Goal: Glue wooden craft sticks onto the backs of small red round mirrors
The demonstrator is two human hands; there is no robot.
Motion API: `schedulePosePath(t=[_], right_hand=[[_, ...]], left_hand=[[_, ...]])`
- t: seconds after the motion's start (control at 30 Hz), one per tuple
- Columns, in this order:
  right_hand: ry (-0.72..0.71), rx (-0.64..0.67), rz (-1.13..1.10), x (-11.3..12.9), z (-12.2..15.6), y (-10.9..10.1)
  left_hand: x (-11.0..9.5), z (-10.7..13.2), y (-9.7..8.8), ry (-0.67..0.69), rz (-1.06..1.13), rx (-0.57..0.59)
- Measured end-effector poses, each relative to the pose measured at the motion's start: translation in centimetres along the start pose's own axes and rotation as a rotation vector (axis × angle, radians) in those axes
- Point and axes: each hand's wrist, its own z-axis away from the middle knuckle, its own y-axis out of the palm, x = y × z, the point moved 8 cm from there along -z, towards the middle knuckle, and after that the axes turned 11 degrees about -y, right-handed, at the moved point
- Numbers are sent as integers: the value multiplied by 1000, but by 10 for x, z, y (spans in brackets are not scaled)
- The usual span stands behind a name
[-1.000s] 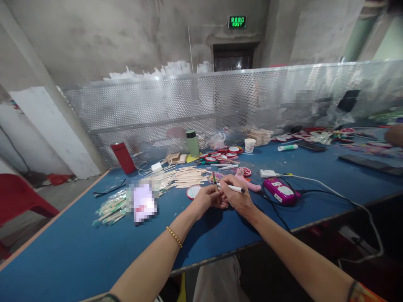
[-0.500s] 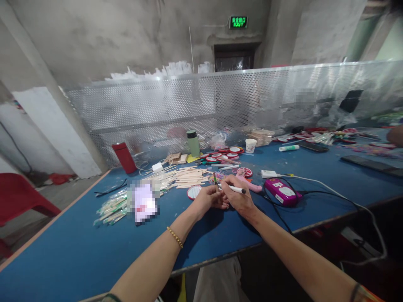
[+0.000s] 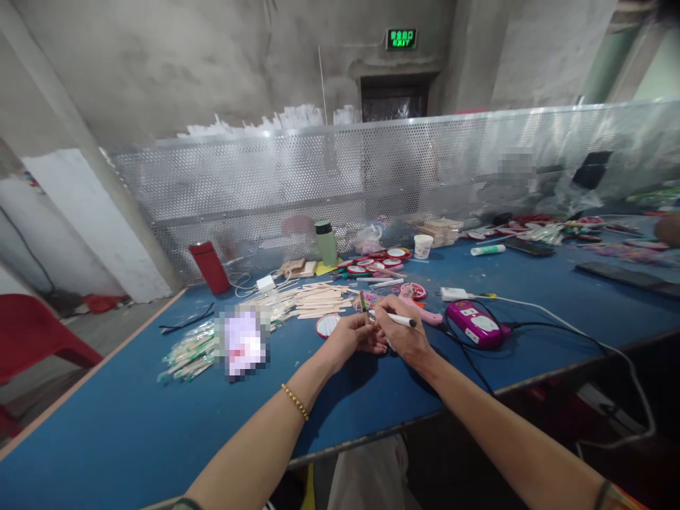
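My left hand (image 3: 351, 338) is closed around a thin coloured stick (image 3: 362, 301) that stands upright above its fingers. My right hand (image 3: 402, 333) grips a white marker pen (image 3: 396, 319) with a black tip, held across toward the stick. Both hands meet over the blue table (image 3: 132, 432), just in front of a round red-rimmed white disc (image 3: 325, 324). A pile of flat wooden sticks (image 3: 319, 299) lies behind the hands.
A magenta device (image 3: 475, 323) with black cables sits right of my hands. A red flask (image 3: 208, 266), a green bottle (image 3: 326, 242), a white cup (image 3: 421, 246) and red discs (image 3: 375, 263) stand near the perforated metal screen (image 3: 372, 177). Wrapped sticks (image 3: 188, 352) lie left. Another person's hand (image 3: 668, 228) shows far right.
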Motion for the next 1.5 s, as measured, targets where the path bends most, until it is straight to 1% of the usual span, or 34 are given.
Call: schedulePosePath(t=[0.1,0.27,0.47,0.63,0.83,1.17,1.5], right_hand=[[31,7,-24,-3,1,1],[-2,13,-5,-1,-1,2],[6,-19,-35,-1,1,0],[11,17,-42,-2,2,3],[-33,51,-8,5,2,4],[-78,50,25,1,1,6],[-60,52,-7,-2,3,7]], left_hand=[[0,0,0,-1,-1,-3],[0,-1,-2,7,-11,-25],[2,-2,-2,4,13,3],[3,-2,-3,-1,7,-7],[3,-4,-5,3,15,-25],[3,-4,-5,12,16,-28],[3,-3,-3,6,25,-25]])
